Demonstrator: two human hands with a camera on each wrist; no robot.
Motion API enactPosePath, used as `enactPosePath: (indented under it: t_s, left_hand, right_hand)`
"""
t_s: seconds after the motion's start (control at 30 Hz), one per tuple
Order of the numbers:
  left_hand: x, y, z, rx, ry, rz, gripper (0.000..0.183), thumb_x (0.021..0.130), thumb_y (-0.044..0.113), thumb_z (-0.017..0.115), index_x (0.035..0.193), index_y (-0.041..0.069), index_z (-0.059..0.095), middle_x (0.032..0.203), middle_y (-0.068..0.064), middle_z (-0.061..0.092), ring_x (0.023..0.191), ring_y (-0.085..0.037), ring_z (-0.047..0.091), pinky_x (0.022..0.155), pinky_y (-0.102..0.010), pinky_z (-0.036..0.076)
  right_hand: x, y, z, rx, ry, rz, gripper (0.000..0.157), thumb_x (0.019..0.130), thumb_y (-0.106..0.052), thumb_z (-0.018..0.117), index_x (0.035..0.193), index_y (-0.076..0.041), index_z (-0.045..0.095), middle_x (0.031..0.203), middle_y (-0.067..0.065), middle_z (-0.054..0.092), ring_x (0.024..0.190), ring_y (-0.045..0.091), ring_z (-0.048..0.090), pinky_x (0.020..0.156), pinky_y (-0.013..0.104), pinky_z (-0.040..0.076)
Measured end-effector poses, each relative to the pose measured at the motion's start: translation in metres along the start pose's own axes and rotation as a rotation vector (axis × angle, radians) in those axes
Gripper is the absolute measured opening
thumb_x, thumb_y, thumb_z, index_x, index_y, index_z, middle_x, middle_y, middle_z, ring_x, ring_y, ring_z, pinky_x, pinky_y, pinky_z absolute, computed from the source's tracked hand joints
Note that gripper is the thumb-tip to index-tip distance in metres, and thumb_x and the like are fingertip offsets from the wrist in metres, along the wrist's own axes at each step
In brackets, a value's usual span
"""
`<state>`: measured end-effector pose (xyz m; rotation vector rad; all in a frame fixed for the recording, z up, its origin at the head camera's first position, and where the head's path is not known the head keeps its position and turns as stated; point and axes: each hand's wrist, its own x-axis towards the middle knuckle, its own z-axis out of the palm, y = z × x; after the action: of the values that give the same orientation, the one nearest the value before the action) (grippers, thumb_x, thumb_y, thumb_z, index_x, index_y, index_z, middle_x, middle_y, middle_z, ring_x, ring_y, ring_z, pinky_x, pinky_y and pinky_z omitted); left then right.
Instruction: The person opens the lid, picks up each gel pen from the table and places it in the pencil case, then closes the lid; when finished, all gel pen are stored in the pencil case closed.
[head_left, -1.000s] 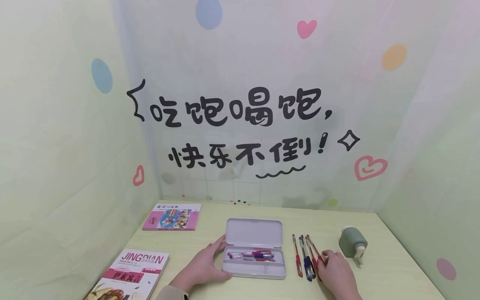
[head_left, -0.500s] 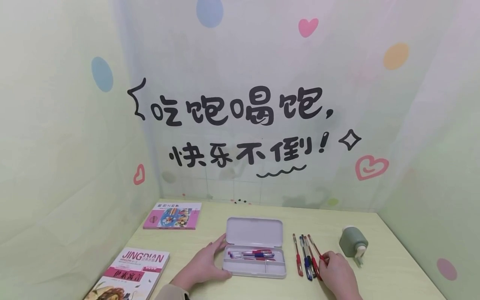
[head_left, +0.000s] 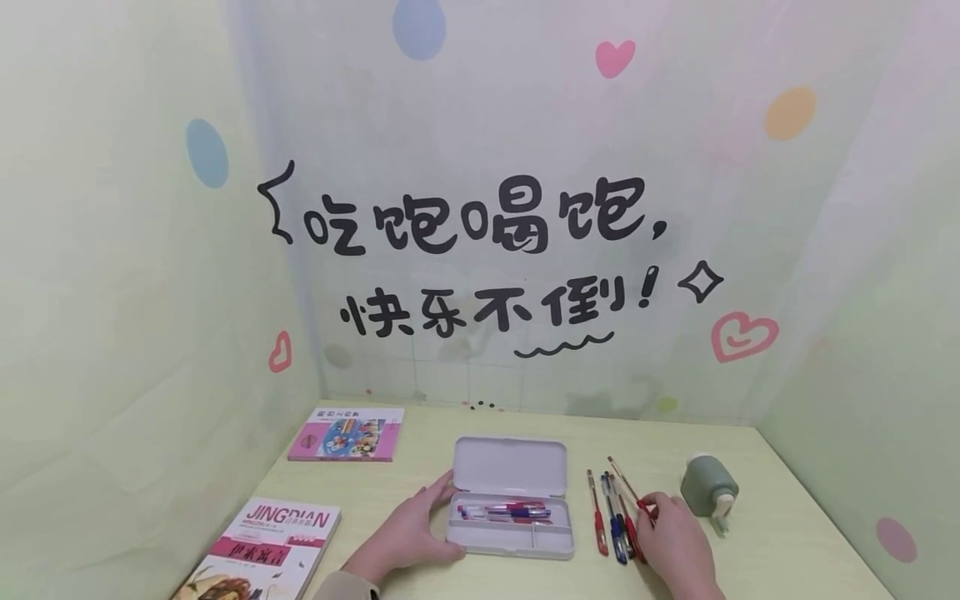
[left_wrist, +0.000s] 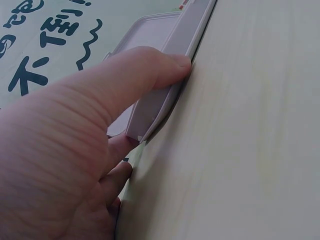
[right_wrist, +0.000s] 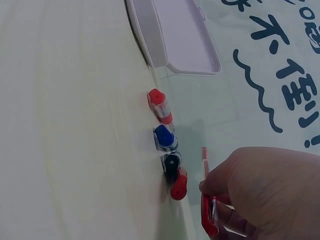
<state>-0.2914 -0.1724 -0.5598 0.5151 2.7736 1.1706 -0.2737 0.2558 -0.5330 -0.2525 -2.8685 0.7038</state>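
A pale lilac pencil case [head_left: 510, 465] lies with its lid raised, several red and blue pens [head_left: 517, 511] in its back compartment. My left hand [head_left: 412, 529] holds the case at its left end, the thumb [left_wrist: 172, 67] against the near side and the fingers round toward the back corner. Between thumb and fingers, my right hand [head_left: 678, 537] pinches a red gel pen [right_wrist: 206, 210], tilted and raised just over the other pens. Beside the case lie a red pen [head_left: 601, 529], a blue pen [right_wrist: 165, 137], a black-capped pen [right_wrist: 172, 162] and another red pen [right_wrist: 179, 187].
To the right, a grey-green bottle with a pale spout [head_left: 708, 485] stands on the pale table [head_left: 540, 579]. A pink book [head_left: 347, 435] lies at the back left, and a white-and-red book [head_left: 262, 546] at the front left. Printed walls enclose the table.
My right hand has lifted the red pen slightly up and away from the pens lying there. My left hand stays on the pencil case.
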Motion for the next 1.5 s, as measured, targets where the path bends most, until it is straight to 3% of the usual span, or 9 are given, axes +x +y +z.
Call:
enactPosePath:
  t_s: [0.3,0.43,0.6,0.83,1.1,1.5]
  left_hand:
    - [0.0,0.001,0.001,0.003,-0.003,-0.009,0.134,0.069,0.051,0.097,0.176,0.018,0.025,0.167,0.009,0.057,0.159,-0.061,0.036,0.128,-0.084,0.026]
    - [-0.001,0.001,0.0,0.008,-0.004,-0.014,0.134,0.069,0.051,0.097,0.176,0.018,0.025,0.167,0.009,0.057,0.159,-0.061,0.036,0.127,-0.084,0.026]
    - [-0.002,0.002,0.0,0.001,-0.002,-0.022,0.135,0.068,0.051,0.098,0.177,0.017,0.025,0.167,0.009,0.057,0.159,-0.061,0.036,0.127,-0.085,0.025]
    - [-0.001,0.002,0.0,0.009,0.001,-0.027,0.134,0.068,0.052,0.098,0.177,0.019,0.025,0.167,0.009,0.057,0.159,-0.061,0.036,0.127,-0.085,0.026]
    - [-0.001,0.002,0.0,0.001,-0.004,-0.016,0.134,0.069,0.051,0.098,0.176,0.018,0.025,0.167,0.008,0.057,0.159,-0.062,0.035,0.127,-0.085,0.025]
    - [0.0,0.0,0.0,0.001,0.004,0.002,0.133,0.069,0.052,0.097,0.177,0.02,0.025,0.167,0.008,0.057,0.16,-0.06,0.037,0.129,-0.083,0.026]
  right_hand:
    - [-0.005,-0.033,0.005,0.056,0.138,-0.171,0.022,0.1,-0.016,0.074,0.119,-0.006,0.077,0.106,0.013,0.072,0.091,0.026,0.067,0.07,0.039,0.058]
    - [-0.008,-0.053,0.012,0.085,0.201,-0.286,0.015,0.097,-0.01,0.077,0.112,-0.01,0.079,0.102,0.008,0.072,0.092,0.026,0.067,0.075,0.043,0.06]
    - [-0.009,-0.076,0.023,0.069,0.256,-0.425,0.015,0.091,-0.006,0.083,0.103,-0.014,0.079,0.094,0.002,0.069,0.085,0.018,0.062,0.072,0.039,0.058]
    - [-0.011,-0.105,0.04,-0.04,0.176,-0.485,0.013,0.092,-0.015,0.084,0.103,-0.02,0.079,0.099,0.001,0.069,0.09,0.02,0.061,0.081,0.042,0.058]
    - [-0.015,-0.122,0.056,-0.073,0.116,-0.539,0.013,0.091,-0.016,0.086,0.099,-0.024,0.08,0.096,-0.007,0.066,0.091,0.014,0.058,0.078,0.038,0.056]
    - [-0.021,-0.133,0.058,-0.061,-0.056,-0.501,0.013,0.092,-0.013,0.083,0.1,-0.022,0.082,0.095,-0.007,0.064,0.092,0.016,0.053,0.078,0.042,0.053]
